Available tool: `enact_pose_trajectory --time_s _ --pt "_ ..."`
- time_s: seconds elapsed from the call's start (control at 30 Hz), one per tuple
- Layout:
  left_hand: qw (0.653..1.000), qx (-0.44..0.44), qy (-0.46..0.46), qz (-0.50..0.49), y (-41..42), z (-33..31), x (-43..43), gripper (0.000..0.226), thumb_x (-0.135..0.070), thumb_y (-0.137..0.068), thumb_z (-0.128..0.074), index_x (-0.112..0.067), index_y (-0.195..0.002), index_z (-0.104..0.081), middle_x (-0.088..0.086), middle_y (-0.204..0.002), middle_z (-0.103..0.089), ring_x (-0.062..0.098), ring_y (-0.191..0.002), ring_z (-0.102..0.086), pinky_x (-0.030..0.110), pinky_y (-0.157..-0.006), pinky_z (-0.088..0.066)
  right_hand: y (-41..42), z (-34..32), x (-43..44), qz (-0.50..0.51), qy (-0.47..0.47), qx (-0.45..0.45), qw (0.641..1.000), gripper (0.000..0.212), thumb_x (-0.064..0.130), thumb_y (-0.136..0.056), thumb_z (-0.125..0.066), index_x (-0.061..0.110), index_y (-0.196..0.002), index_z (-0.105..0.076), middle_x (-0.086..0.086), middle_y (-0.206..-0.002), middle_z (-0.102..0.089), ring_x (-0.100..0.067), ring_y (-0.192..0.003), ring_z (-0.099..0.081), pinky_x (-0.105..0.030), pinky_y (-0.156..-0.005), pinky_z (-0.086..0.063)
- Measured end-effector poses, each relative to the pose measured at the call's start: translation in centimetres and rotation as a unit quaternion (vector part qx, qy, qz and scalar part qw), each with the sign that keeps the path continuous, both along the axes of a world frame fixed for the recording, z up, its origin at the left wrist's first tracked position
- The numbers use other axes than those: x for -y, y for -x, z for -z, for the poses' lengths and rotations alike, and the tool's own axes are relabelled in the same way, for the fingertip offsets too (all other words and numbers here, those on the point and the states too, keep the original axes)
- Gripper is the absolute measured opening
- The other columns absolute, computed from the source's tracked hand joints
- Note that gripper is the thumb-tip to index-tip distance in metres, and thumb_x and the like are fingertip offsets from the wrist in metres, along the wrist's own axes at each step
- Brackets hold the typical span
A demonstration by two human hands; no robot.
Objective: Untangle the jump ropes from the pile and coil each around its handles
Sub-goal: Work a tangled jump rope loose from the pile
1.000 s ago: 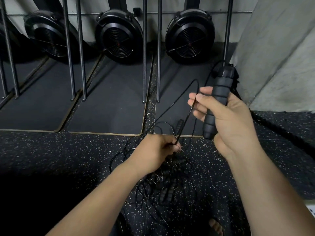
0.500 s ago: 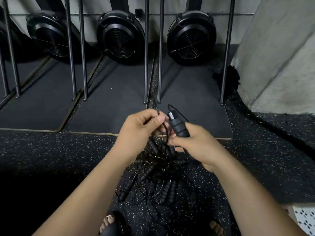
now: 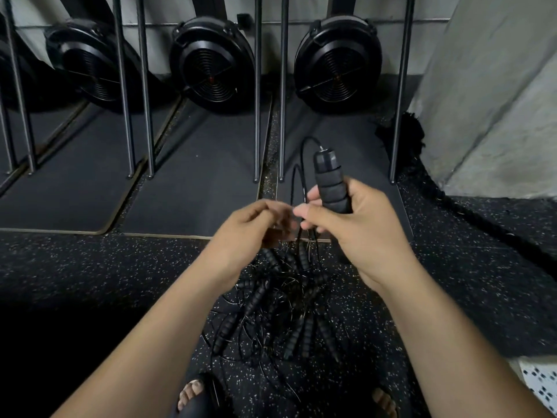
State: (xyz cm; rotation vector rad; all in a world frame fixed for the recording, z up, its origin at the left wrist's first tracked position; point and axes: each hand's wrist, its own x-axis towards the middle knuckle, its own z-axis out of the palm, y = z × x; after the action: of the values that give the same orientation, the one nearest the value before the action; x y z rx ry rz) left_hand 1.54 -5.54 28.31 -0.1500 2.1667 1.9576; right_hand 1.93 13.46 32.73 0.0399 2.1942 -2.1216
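Dim light. My left hand (image 3: 253, 230) blurs above the pile (image 3: 280, 312); left of the pile the floor (image 3: 90, 267) sinks into black shadow, and far-left poles (image 3: 18, 86) lean.

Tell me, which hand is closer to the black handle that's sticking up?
Right. The right hand grips the black handle, fingers curled round its lower part. The left hand is beside it on the left, blurred, by the thin cord, not touching the handle.
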Motion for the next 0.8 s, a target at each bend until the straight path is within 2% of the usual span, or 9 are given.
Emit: enact_pose_trajectory --time_s 0.13,0.23,0.27,0.3,0.37,0.43,0.57,0.67,0.8 --pt "0.992 0.032 0.050 0.111 -0.7 0.7 -1.6 0.035 -0.015 -0.114 -0.039 -0.013 -0.119 -0.073 0.003 -0.114 -0.080 0.022 -0.106 -0.077 0.030 -0.091 -0.053 0.5 -0.5 -1.0 0.046 0.045 -0.030 0.997 0.024 0.004 -0.086 -0.087 0.011 -0.102 -0.071 -0.012 -0.091 -0.081 -0.020 -0.078 -0.078 -0.024 -0.068 -0.056" --pt "0.979 -0.007 0.108 0.171 -1.2 2.1 -2.0 0.023 -0.019 -0.107 -0.056 -0.027 -0.116 -0.075 0.000 -0.116 -0.078 0.024 -0.100 -0.074 0.041 -0.098 -0.054 0.8 -1.1 -1.8 0.080 0.092 -0.048 0.991 0.024 0.002 -0.085 -0.086 0.011 -0.102 -0.070 -0.016 -0.095 -0.080 -0.020 -0.079 -0.077 -0.026 -0.070 -0.055" --pt "0.974 -0.019 0.126 0.186 -1.3 2.4 -2.1 0.019 -0.020 -0.105 -0.063 -0.030 -0.115 -0.075 0.000 -0.113 -0.078 0.020 -0.093 -0.070 0.041 -0.097 -0.055 0.8 -1.3 -2.0 0.088 0.107 -0.054 0.989 0.024 0.001 -0.085 -0.085 0.009 -0.103 -0.070 -0.019 -0.096 -0.080 -0.019 -0.078 -0.076 -0.025 -0.070 -0.055" --pt "0.970 -0.029 0.146 0.191 -1.5 2.6 -2.2 0.017 -0.019 -0.104 -0.068 -0.031 -0.113 -0.076 -0.001 -0.108 -0.078 0.014 -0.087 -0.066 0.034 -0.090 -0.055 0.8 -1.4 -2.1 0.096 0.121 -0.059 0.986 0.024 0.001 -0.086 -0.084 0.008 -0.103 -0.069 -0.022 -0.099 -0.079 -0.019 -0.078 -0.076 -0.025 -0.069 -0.055" --pt "0.966 -0.058 0.179 0.177 -1.6 2.9 -2.6 0.011 -0.019 -0.101 -0.074 -0.028 -0.108 -0.077 -0.005 -0.098 -0.078 0.008 -0.080 -0.065 0.024 -0.082 -0.053 0.7 -1.7 -2.2 0.108 0.142 -0.072 0.981 0.024 0.000 -0.086 -0.082 0.007 -0.104 -0.068 -0.027 -0.102 -0.077 -0.019 -0.077 -0.075 -0.025 -0.069 -0.055" --pt "0.963 -0.083 0.202 0.160 -1.6 2.9 -3.0 0.004 -0.025 -0.099 -0.077 -0.028 -0.101 -0.076 -0.010 -0.091 -0.077 0.009 -0.080 -0.069 0.025 -0.082 -0.054 0.7 -1.7 -2.1 0.115 0.158 -0.078 0.978 0.023 0.000 -0.088 -0.081 0.006 -0.104 -0.067 -0.029 -0.103 -0.077 -0.020 -0.077 -0.074 -0.026 -0.070 -0.055" --pt "0.949 -0.127 0.263 0.116 -1.4 3.0 -3.2 0.022 -0.027 -0.099 -0.077 -0.033 -0.082 -0.065 -0.021 -0.066 -0.064 0.000 -0.061 -0.053 0.018 -0.064 -0.044 0.8 -1.6 -2.0 0.114 0.191 -0.047 0.974 0.017 0.001 -0.096 -0.074 0.008 -0.108 -0.065 -0.018 -0.104 -0.081 -0.022 -0.085 -0.077 -0.027 -0.073 -0.058" --pt "0.947 -0.178 0.252 0.087 -1.2 2.5 -2.9 0.015 -0.020 -0.100 -0.074 -0.026 -0.088 -0.068 -0.014 -0.078 -0.071 0.007 -0.070 -0.063 0.030 -0.070 -0.051 1.0 -1.0 -1.8 0.096 0.172 0.014 0.980 0.021 0.006 -0.097 -0.075 0.008 -0.117 -0.066 -0.012 -0.107 -0.082 -0.026 -0.094 -0.080 -0.026 -0.071 -0.059" --pt "0.944 -0.250 0.214 0.036 -0.7 1.2 -2.0 0.004 -0.018 -0.103 -0.070 -0.019 -0.099 -0.071 -0.007 -0.085 -0.070 0.011 -0.080 -0.063 0.031 -0.075 -0.051 0.6 1.0 -0.9 0.028 0.074 0.094 0.992 0.017 0.010 -0.095 -0.080 0.011 -0.109 -0.072 -0.007 -0.093 -0.081 -0.019 -0.080 -0.076 -0.028 -0.065 -0.055"
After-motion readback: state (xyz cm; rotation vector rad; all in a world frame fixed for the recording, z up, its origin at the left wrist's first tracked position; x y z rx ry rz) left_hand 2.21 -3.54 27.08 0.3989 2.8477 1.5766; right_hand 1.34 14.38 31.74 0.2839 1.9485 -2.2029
